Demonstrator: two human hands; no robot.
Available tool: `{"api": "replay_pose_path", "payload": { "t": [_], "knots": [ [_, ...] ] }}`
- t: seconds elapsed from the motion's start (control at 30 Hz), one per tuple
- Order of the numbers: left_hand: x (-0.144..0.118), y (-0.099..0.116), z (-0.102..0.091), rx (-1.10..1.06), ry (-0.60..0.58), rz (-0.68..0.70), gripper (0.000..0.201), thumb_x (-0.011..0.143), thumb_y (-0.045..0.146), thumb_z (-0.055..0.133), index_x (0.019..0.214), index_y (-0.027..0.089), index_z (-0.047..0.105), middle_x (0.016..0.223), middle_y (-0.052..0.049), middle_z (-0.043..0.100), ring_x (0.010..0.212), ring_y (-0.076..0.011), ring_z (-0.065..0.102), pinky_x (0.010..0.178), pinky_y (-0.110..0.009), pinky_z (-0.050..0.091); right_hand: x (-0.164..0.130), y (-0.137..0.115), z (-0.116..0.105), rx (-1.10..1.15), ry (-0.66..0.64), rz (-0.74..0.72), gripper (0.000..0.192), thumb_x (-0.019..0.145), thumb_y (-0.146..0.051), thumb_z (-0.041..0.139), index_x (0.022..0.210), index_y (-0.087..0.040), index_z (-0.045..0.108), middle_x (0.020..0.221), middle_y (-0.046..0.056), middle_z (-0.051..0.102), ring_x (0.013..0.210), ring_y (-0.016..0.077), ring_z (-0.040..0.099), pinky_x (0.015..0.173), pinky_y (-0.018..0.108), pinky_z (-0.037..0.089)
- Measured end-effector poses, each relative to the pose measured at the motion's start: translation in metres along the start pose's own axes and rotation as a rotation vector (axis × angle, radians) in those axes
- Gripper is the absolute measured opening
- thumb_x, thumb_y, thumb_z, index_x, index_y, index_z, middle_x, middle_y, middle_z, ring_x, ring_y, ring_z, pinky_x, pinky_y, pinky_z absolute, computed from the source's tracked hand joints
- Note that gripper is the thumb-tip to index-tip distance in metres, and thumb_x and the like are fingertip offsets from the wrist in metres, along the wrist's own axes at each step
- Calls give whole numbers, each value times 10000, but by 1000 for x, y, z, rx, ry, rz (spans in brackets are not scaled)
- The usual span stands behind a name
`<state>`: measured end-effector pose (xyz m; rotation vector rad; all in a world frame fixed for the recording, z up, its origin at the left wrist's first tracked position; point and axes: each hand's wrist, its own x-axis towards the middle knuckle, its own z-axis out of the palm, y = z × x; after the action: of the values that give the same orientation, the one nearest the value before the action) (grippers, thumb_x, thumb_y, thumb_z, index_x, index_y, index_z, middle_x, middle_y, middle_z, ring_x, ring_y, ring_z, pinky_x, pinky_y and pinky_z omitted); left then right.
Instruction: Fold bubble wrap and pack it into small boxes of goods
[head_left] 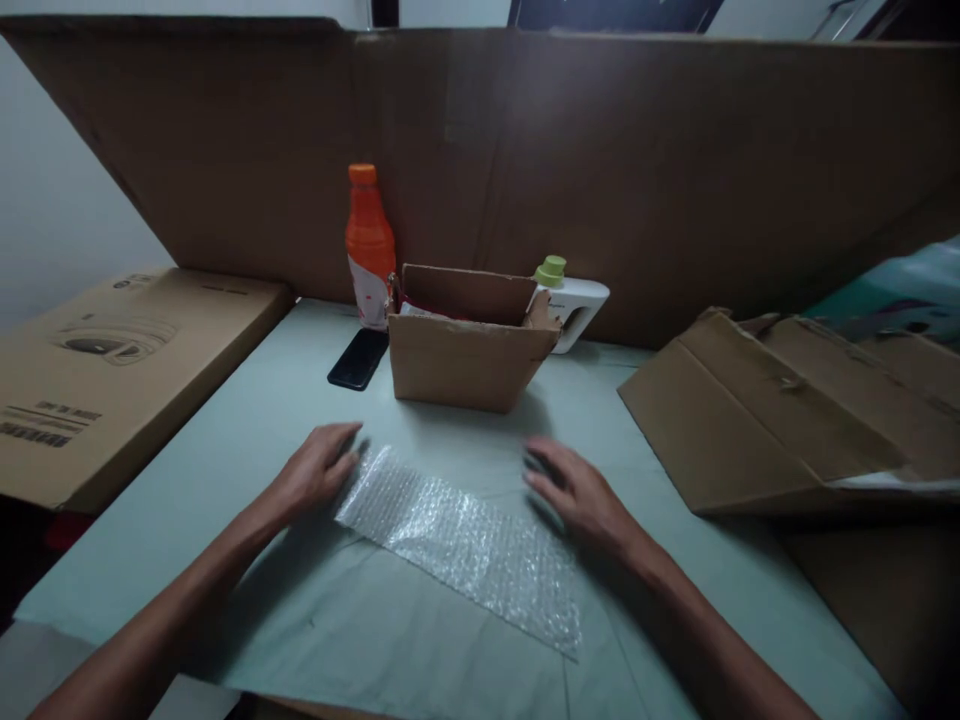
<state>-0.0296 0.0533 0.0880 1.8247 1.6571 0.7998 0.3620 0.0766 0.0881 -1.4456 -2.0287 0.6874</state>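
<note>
A strip of clear bubble wrap (457, 545) lies flat and slantwise on the pale green cloth in front of me. My left hand (322, 465) is at its far left end, fingers loosely bent and thumb apart from them; whether it touches the edge is hard to see. Beyond the strip's right half, my right hand (570, 490) hovers with a gap between thumb and fingers, and nothing shows in it. Farther back stands a small open cardboard box (465, 362); its contents are mostly hidden behind the front wall.
A black phone (358, 359) lies left of the small box, near an orange bottle (369, 240). Behind the box is a white bottle with a green cap (581, 305). Large cartons flank the table (247, 400): a printed carton (135, 370) left, an opened carton (772, 420) right.
</note>
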Motion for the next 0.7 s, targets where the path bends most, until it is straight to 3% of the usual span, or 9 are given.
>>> {"api": "replay_pose_path", "payload": {
  "t": [0.13,0.2,0.27,0.33,0.4,0.5,0.6,0.7],
  "knots": [
    [-66,-22,18,321,52,97,410,766,331,590,1122,162,702,1386,-204,600,1313,-415,522,1050,-619,438,-79,-8,10,-260,-59,-150,227,899,-347,628,1077,-225,697,1370,137,637,1259,351,585,993,559,484],
    [-80,-17,31,368,111,152,284,734,257,581,971,177,714,1366,-189,622,1303,-404,538,1027,-601,462,-100,-19,15,-284,-35,-169,114,922,-280,579,924,-219,675,1311,125,672,1221,324,611,958,518,507],
    [-82,-2,36,344,158,196,141,757,229,553,815,195,676,1194,-147,719,1145,-342,653,944,-520,530,-112,-32,15,-239,-24,-133,157,942,-264,529,836,-219,636,1140,108,734,1068,284,679,879,461,537],
    [-76,16,29,306,192,218,129,818,232,517,767,205,632,917,-78,761,842,-246,721,773,-395,577,-126,-45,11,-135,-27,-40,173,958,-314,512,896,-221,644,944,79,744,859,236,704,759,385,555],
    [-64,34,15,288,228,227,154,882,247,489,828,205,627,783,-28,730,683,-189,689,660,-312,557,-144,-55,8,10,-59,56,271,973,-371,495,1136,-217,648,822,41,714,718,193,679,674,321,546],
    [-29,56,1,284,268,261,180,940,262,475,972,190,637,930,-60,738,847,-201,702,782,-325,557,-173,-69,13,208,-162,140,527,987,-426,479,1474,-225,484,862,35,713,737,176,677,722,301,552],
    [13,70,11,293,237,308,204,911,197,525,1069,164,649,1069,-117,724,1012,-258,680,948,-428,520,-191,-83,32,327,-291,255,499,959,-526,514,1359,-255,641,1144,97,723,1054,249,671,946,380,523],
    [28,71,28,298,174,354,451,806,123,625,1256,144,596,1221,-164,678,1156,-316,625,1022,-518,484,-193,-92,53,473,-328,374,495,909,-605,564,1181,-235,749,1274,119,683,1235,313,588,1072,444,446]
  ]
}}
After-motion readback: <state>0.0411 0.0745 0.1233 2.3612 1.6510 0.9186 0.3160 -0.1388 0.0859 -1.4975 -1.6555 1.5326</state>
